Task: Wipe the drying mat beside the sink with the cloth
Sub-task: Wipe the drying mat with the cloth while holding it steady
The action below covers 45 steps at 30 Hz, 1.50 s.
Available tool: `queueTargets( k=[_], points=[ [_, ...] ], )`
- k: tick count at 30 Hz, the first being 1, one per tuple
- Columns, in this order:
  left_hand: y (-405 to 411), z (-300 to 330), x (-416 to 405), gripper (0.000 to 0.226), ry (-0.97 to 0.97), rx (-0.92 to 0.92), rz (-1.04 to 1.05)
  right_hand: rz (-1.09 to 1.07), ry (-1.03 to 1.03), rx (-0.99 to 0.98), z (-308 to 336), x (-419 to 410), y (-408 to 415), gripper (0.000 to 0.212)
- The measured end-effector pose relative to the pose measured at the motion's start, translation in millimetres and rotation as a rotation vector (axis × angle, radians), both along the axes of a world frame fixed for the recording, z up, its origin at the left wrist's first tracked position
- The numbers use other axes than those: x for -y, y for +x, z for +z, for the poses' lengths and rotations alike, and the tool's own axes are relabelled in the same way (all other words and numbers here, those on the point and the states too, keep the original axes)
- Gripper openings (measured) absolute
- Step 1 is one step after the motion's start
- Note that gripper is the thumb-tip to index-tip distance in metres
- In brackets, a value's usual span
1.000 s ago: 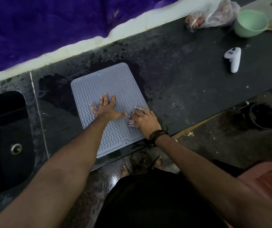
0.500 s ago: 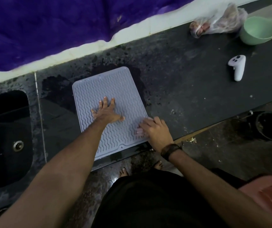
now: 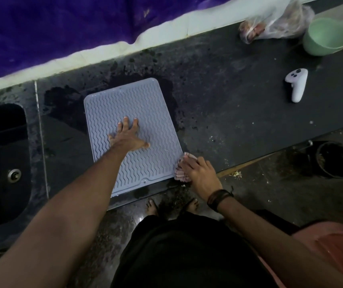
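A grey ridged drying mat (image 3: 133, 134) is seen from above on a dark, wet-stained desk (image 3: 239, 104), with a dark sink (image 3: 2, 163) well off beyond the left hand. The left hand (image 3: 128, 138) is laid flat on the middle of the mat, fingers straight and spread, nothing held. The right hand (image 3: 199, 173) is placed at the mat's near corner on that hand's own side, fingers curled over a bunched pinkish cloth (image 3: 181, 170) that is pressed against the mat's edge.

The wiping stroke appears to be at the rim. It would be done well if the mat were pinned firmly by the flat hand so it cannot slide on the wet desk, and if the cloth were drawn along the wavy grooves, where water is likely trapped.

Far beyond the right hand, a pale green bowl (image 3: 326, 36) is seen; its contents cannot be made out. Beside it lies a clear plastic bag (image 3: 278, 21) with something reddish inside. A white controller (image 3: 297, 84) lies nearer. A dark pot (image 3: 332, 159) sits on the floor.
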<state>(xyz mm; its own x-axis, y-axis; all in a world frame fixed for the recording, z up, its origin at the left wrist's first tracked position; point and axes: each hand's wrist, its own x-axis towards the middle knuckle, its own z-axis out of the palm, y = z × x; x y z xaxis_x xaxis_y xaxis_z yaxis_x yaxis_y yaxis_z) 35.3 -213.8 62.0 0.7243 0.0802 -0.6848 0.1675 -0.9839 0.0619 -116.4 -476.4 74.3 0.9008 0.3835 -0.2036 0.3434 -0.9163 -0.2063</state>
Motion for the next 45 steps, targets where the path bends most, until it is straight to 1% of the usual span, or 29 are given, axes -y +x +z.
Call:
queueTargets(
  k=[3, 6, 8, 10, 13, 16, 18, 20, 23, 26, 29, 31, 35, 37, 38, 41, 43, 45],
  points=[
    [-0.2, 1.8, 0.0, 0.119, 0.0, -0.003, -0.005, -0.021, -0.029, -0.01, 8.8, 10.0, -16.8, 0.056],
    [-1.5, 3.6, 0.7, 0.119, -0.007, 0.004, -0.007, -0.083, -0.001, 0.018, 21.6, 2.7, -8.4, 0.053],
    [-3.1, 5.7, 0.7, 0.119, -0.01, 0.01, -0.013, -0.113, 0.038, 0.062, 28.4, -16.0, 9.7, 0.058],
    [-4.1, 7.7, 0.7, 0.118, -0.008, 0.013, -0.024, -0.111, 0.071, 0.078, 31.5, -40.5, 27.3, 0.057],
    [-4.9, 10.7, 1.5, 0.117, -0.011, 0.019, -0.027, -0.071, 0.047, 0.007, 24.8, -68.9, 39.2, 0.052],
    [-5.7, 11.8, -0.6, 0.117, -0.018, 0.022, -0.029, -0.047, -0.011, -0.03, 11.8, -70.2, 25.6, 0.049],
    [-6.2, 11.1, -2.2, 0.118, -0.023, 0.03, -0.028, -0.036, -0.029, -0.034, 9.0, -57.7, 7.9, 0.052],
    [-8.0, 9.8, -3.5, 0.118, -0.038, 0.035, -0.026, -0.025, -0.043, -0.022, 8.1, -42.6, -12.9, 0.055],
    [-10.0, 6.7, -4.8, 0.118, -0.048, 0.047, -0.033, -0.005, -0.088, -0.013, 14.8, -32.5, -25.5, 0.052],
    [-10.1, 5.3, -7.0, 0.118, -0.05, 0.052, -0.041, -0.044, -0.07, 0.008, 26.1, -49.6, -4.6, 0.045],
    [-9.1, 2.1, -7.8, 0.115, -0.05, 0.069, -0.048, -0.075, 0.017, 0.051, 29.6, -77.8, 33.2, 0.054],
    [-9.3, 1.8, -8.3, 0.109, -0.034, 0.092, -0.057, -0.105, 0.045, 0.044, 28.2, -95.0, 58.1, 0.054],
    [-2.6, 9.8, -8.1, 0.11, -0.013, 0.138, -0.111, -0.13, -0.088, -0.038, 8.9, -110.9, 78.1, 0.046],
    [7.4, 16.2, -9.1, 0.112, -0.001, 0.186, -0.117, -0.148, -0.099, -0.04, 1.6, -110.5, 77.9, 0.046],
    [11.7, 18.4, -10.7, 0.117, 0.012, 0.196, -0.117, -0.146, -0.09, -0.042, 0.0, -110.1, 78.1, 0.047],
    [17.9, 20.1, -22.4, 0.128, 0.048, 0.127, -0.096, -0.133, -0.077, -0.037, 0.6, -110.1, 78.9, 0.05],
    [18.8, 16.7, -30.4, 0.128, 0.019, 0.044, -0.058, -0.133, -0.064, -0.034, 2.3, -108.9, 75.2, 0.051],
    [20.0, 14.4, -33.5, 0.129, -0.029, 0.023, -0.038, -0.138, -0.029, -0.037, 3.7, -103.0, 65.6, 0.051]
  ],
)
